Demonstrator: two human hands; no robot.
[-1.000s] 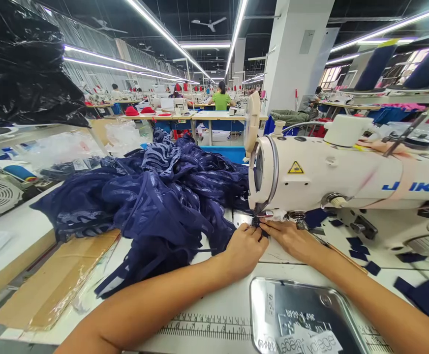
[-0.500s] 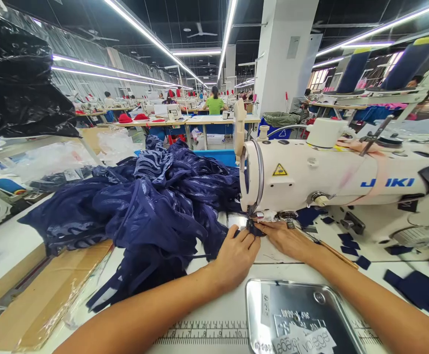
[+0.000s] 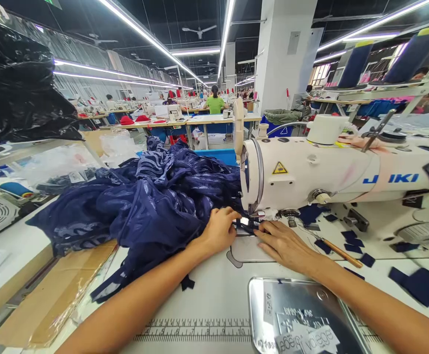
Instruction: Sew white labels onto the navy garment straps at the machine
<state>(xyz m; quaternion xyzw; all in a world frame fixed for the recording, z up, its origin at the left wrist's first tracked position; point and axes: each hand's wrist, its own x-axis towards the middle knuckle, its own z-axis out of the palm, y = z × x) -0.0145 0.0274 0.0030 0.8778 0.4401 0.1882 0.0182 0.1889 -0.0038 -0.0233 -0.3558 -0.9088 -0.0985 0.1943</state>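
Navy fabric [image 3: 155, 209] lies in a large heap left of the sewing machine [image 3: 281, 172], part of it reaching under the machine head. My left hand [image 3: 220, 230] has its fingers curled on the edge of this fabric, left of the presser foot. A dark strip of fabric [image 3: 249, 225] crosses the metal plate between my hands, below the needle area. My right hand [image 3: 283, 246] lies nearly flat right of the foot, fingers stretched out and fingertips touching the strip's right end. The machine head hides the needle.
A shiny metal tin lid [image 3: 299, 314] lies on the table in front, near a printed ruler [image 3: 199, 330]. Tweezers with a brown handle [image 3: 342, 253] and navy scraps [image 3: 352, 238] are at right. Cardboard [image 3: 59, 295] lies left. Another person [image 3: 215, 102] sits farther back.
My left hand has moved left and slightly up, away from the foot. My right hand has shifted a little, its fingers spreading flatter. The dark strip now shows between them.
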